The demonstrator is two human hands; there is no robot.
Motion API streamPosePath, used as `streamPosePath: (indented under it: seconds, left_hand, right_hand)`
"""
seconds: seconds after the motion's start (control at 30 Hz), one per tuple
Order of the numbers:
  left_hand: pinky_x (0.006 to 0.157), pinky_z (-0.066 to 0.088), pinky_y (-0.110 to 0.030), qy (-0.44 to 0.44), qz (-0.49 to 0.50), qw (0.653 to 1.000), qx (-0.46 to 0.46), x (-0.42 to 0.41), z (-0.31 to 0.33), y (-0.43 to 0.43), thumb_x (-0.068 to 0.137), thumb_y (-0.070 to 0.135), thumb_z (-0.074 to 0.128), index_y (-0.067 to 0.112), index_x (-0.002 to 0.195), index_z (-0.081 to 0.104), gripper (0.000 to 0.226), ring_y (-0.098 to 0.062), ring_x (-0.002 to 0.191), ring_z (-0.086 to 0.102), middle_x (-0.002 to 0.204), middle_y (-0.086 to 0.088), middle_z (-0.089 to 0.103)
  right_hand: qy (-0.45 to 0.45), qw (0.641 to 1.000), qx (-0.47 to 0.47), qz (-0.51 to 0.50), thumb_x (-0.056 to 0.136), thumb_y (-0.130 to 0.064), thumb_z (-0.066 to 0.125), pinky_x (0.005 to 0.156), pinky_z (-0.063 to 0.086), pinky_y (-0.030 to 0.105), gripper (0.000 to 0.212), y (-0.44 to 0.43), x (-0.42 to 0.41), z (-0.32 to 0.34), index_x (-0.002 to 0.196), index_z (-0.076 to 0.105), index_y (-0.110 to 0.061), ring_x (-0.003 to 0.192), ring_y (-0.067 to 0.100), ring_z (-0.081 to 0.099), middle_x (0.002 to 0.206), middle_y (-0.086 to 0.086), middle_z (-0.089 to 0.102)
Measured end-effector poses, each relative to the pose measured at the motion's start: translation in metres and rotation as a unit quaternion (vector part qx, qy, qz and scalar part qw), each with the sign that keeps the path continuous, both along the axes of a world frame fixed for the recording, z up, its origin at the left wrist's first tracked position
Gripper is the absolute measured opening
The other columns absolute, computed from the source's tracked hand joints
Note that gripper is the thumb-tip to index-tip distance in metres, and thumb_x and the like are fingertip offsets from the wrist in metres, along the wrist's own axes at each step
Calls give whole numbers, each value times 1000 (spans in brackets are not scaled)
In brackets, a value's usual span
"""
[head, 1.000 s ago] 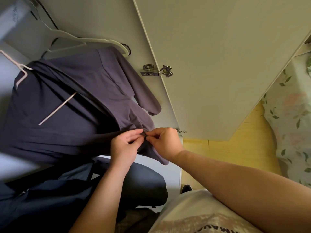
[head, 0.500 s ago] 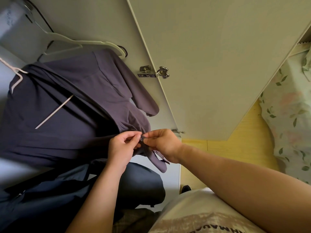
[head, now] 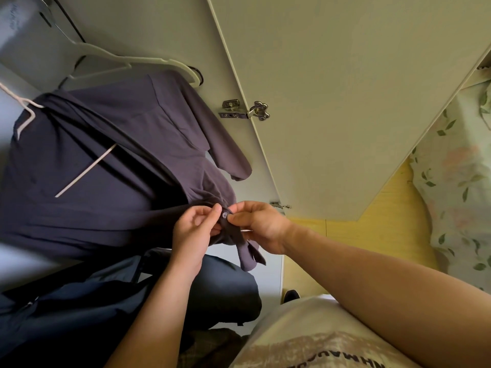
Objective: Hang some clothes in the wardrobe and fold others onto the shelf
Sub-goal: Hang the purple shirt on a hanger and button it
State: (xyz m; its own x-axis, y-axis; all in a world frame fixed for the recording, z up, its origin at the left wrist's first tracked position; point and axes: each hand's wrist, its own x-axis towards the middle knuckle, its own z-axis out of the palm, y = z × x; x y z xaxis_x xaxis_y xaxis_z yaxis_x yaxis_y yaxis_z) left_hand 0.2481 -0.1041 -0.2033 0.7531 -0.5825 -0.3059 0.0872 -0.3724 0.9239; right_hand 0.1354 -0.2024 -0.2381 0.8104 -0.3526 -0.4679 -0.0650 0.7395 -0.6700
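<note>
head view shows hung shirt (head: 106, 203), wardrobe door (head: 332, 102), yellow floor (head: 385, 221), floral fabric (head: 457, 187).

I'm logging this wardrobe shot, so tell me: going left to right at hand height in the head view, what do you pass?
purple shirt → left hand → button → right hand → yellow floor → floral bedding

Left hand (head: 195, 229), right hand (head: 261, 225) pinch shirt (head: 127, 160) hem, apparently at button (head: 224, 214).
</note>
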Motion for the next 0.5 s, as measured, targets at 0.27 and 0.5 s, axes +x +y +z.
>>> streamPosePath:
  seconds: [0.27,0.5]
  left_hand:
    - [77,55,-36,24,33,999,-3,3,-2,3,88,-1,68,12,90,59,16,-21,77,67,75,-3,71]
    - [66,58,-31,42,88,993,-69,4,4,-5,94,-1,60,12,90,53,15,-15,66,65,73,-7,65]
  right_hand:
    - [34,999,-17,-4,84,9,64,83,53,32,26,-2,0,-5,98,63,-13,87,24,65,88,11,69]
    - [141,954,-227,139,80,-11,79,53,46,16,37,-1,-6,-12,112,64,-19,75,16,62,96,4,70]
